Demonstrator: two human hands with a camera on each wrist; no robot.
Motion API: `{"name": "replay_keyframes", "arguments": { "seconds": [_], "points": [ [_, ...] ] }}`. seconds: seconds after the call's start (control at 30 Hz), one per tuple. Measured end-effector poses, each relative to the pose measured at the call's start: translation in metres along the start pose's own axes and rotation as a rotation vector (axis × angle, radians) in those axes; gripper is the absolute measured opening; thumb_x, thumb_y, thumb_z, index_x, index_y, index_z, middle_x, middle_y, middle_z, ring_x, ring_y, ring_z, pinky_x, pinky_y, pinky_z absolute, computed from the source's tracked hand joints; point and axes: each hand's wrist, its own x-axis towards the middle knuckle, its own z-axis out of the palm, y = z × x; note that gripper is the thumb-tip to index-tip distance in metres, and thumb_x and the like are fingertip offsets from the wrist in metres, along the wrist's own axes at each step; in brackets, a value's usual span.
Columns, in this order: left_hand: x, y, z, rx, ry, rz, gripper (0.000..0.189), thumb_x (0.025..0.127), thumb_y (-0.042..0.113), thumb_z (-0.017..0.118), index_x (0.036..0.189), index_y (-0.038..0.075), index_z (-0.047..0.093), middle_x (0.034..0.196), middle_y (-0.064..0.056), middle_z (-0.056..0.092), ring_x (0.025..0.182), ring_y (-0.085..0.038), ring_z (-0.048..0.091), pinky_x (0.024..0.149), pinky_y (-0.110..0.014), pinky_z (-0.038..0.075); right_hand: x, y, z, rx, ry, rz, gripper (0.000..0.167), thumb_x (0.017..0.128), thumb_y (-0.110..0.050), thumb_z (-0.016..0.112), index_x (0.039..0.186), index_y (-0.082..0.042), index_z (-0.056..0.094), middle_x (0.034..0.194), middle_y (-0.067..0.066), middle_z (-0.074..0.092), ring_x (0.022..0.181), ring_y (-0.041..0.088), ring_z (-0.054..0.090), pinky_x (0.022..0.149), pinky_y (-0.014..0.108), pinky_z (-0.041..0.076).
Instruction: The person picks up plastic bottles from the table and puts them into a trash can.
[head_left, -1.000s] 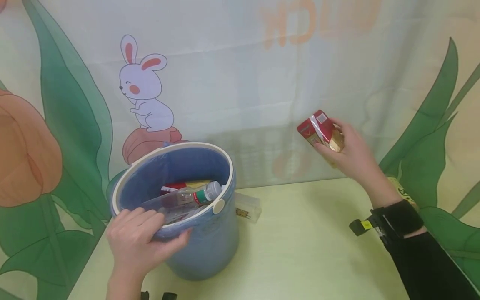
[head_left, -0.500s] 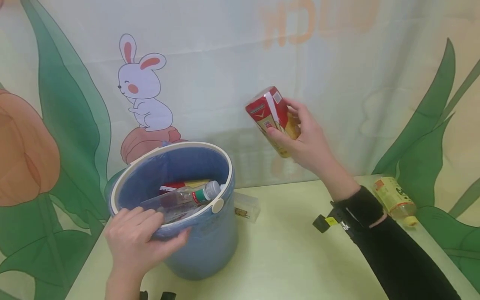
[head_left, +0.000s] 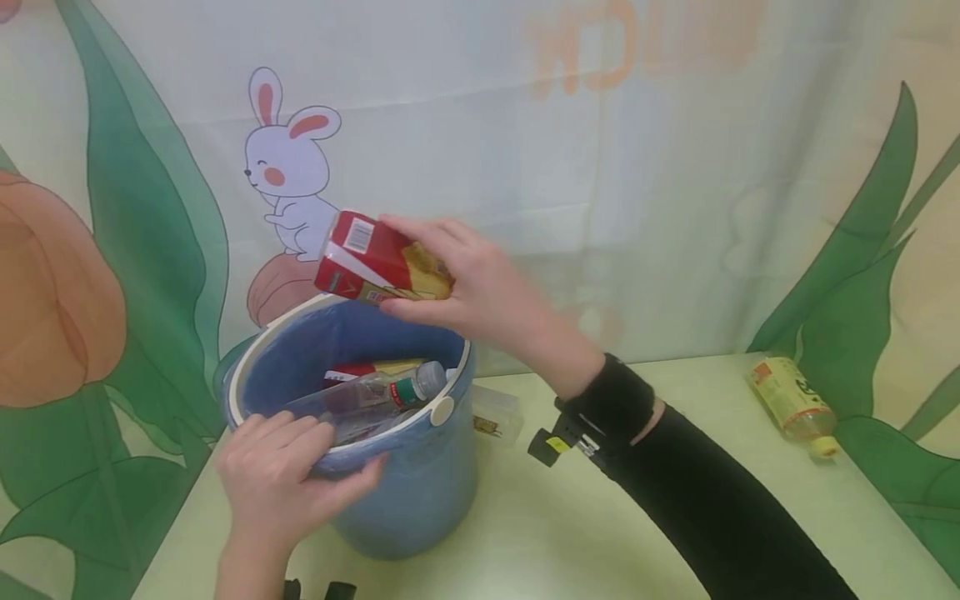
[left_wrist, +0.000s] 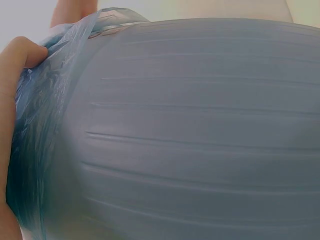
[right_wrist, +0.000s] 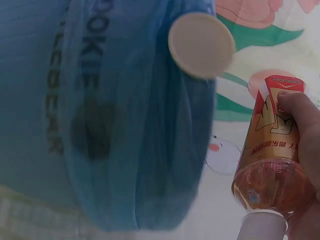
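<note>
My right hand (head_left: 480, 287) grips a plastic bottle (head_left: 378, 262) with a red and gold label, tilted above the far rim of a blue bucket. In the right wrist view the bottle (right_wrist: 272, 145) shows a clear shoulder and a white cap pointing toward the camera. With fingers over the near rim and thumb outside, my left hand (head_left: 281, 471) holds the blue bucket (head_left: 420, 500), lined with a thin blue bag (left_wrist: 60, 75). Inside lie a clear bottle (head_left: 375, 393) with a green label and a red-and-yellow item (head_left: 378, 369), partly hidden.
Behind the bucket's right side, a clear plastic box (head_left: 498, 412) sits on the pale green table (head_left: 555, 517). A bottle with a yellow label (head_left: 791, 400) lies at the table's right side. A printed curtain (head_left: 637, 183) hangs along the back.
My right hand has carried the red and gold bottle leftward from the right side to above the bucket, tipping it flatter. My left hand stays on the rim.
</note>
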Motion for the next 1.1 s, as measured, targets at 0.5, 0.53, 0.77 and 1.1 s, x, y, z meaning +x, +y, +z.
{"name": "replay_keyframes", "arguments": {
  "seconds": [0.5, 0.53, 0.77, 1.1],
  "points": [
    [-0.004, 0.001, 0.001, 0.025, -0.028, 0.0, 0.061, 0.089, 0.06, 0.065, 0.059, 0.018, 0.032, 0.053, 0.004, 0.03, 0.047, -0.016, 0.023, 0.05, -0.032, 0.016, 0.021, -0.004, 0.084, -0.044, -0.171, -0.044, 0.083, 0.092, -0.041, 0.088, 0.162, -0.018, 0.052, 0.142, 0.007, 0.061, 0.123, 0.017, 0.056, 0.089, 0.017, 0.05],
    [-0.004, 0.002, 0.002, 0.024, -0.025, 0.001, 0.061, 0.089, 0.059, 0.065, 0.059, 0.018, 0.032, 0.053, 0.004, 0.03, 0.047, -0.016, 0.023, 0.05, -0.032, 0.017, 0.021, -0.002, 0.086, -0.057, -0.18, -0.027, 0.082, 0.092, -0.042, 0.087, 0.162, -0.019, 0.052, 0.141, 0.006, 0.061, 0.122, 0.016, 0.055, 0.088, 0.017, 0.05],
    [-0.001, 0.002, 0.004, 0.024, 0.001, 0.012, 0.059, 0.087, 0.056, 0.066, 0.06, 0.017, 0.03, 0.053, 0.004, 0.03, 0.047, -0.017, 0.023, 0.05, -0.034, 0.018, 0.024, 0.003, 0.09, -0.229, -0.278, 0.012, 0.084, 0.091, -0.05, 0.086, 0.164, -0.026, 0.05, 0.145, 0.003, 0.063, 0.124, 0.016, 0.059, 0.099, 0.028, 0.049],
    [-0.001, 0.002, 0.008, 0.017, 0.004, 0.012, 0.059, 0.087, 0.056, 0.066, 0.06, 0.018, 0.03, 0.054, 0.006, 0.03, 0.048, -0.016, 0.022, 0.05, -0.033, 0.017, 0.023, 0.005, 0.091, -0.496, -0.42, 0.005, 0.086, 0.093, -0.056, 0.082, 0.167, -0.029, 0.046, 0.15, 0.001, 0.061, 0.141, 0.024, 0.054, 0.118, 0.045, 0.043]
  ]
}}
